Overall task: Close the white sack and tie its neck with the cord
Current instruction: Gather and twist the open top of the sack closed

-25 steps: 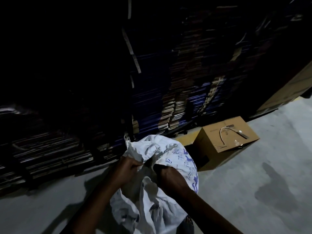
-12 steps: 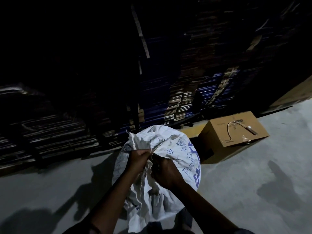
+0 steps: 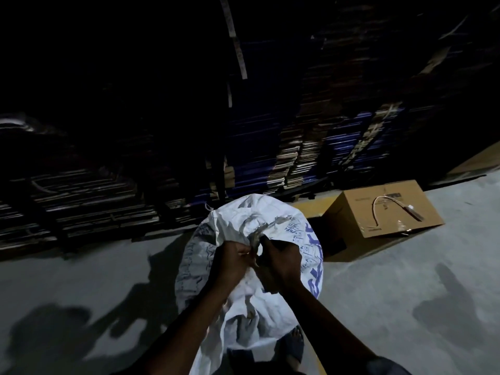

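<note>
A full white sack [image 3: 273, 212] with blue print stands on the concrete floor in front of me. Its loose top fabric is gathered into a bunch at the middle. My left hand [image 3: 231, 259] is closed on the bunched neck from the left. My right hand [image 3: 281, 262] is closed on the fabric from the right, close against the left hand. I cannot make out a cord at the neck; the fists hide the spot between them. More white fabric [image 3: 243, 315] hangs down toward me between my forearms.
A brown cardboard box [image 3: 359, 220] lies right of the sack, with a pale cord and a small tool [image 3: 389, 209] on its top. Dark stacks of flattened cardboard [image 3: 292, 147] rise behind. Grey concrete floor [image 3: 405, 280] spreads right and left. A sandalled foot [image 3: 293, 345] shows below the sack.
Both hands have come together and drawn the sack's loose top into a tighter bunch. The view has tilted down and shifted, so the sack shows fuller.
</note>
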{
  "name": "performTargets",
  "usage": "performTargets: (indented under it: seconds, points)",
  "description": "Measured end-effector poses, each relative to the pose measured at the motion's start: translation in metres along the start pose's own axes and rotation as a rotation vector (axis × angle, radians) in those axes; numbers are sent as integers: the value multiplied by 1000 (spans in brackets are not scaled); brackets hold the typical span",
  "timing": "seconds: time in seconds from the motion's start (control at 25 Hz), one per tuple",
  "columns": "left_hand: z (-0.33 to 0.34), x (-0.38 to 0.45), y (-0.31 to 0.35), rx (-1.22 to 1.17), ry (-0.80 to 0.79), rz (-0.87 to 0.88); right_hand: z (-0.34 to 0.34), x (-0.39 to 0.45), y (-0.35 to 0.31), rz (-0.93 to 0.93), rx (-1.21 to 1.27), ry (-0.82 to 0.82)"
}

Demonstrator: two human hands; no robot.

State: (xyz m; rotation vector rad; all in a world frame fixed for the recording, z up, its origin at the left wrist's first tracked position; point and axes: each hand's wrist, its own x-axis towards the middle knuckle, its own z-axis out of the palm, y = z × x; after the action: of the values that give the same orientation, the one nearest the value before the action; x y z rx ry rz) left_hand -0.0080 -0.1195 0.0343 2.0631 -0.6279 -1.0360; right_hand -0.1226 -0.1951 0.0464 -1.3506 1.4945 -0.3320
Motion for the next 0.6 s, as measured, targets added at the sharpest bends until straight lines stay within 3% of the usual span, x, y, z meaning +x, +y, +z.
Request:
performTargets:
  seconds: [0.16, 0.36, 0.48, 0.6]
  points:
    - [9, -12, -4, 164, -32, 111, 15, 33, 4, 15, -138, -15]
    - [8, -35, -1, 408, -221, 228, 29, 36, 9, -115, -312, -102]
    - [5, -37, -21, 547, -280, 240, 36, 31, 15, -86, -382, -212]
    - [3, -33, -24, 545, -373, 195, 34, 34, 25, -236, -542, -277]
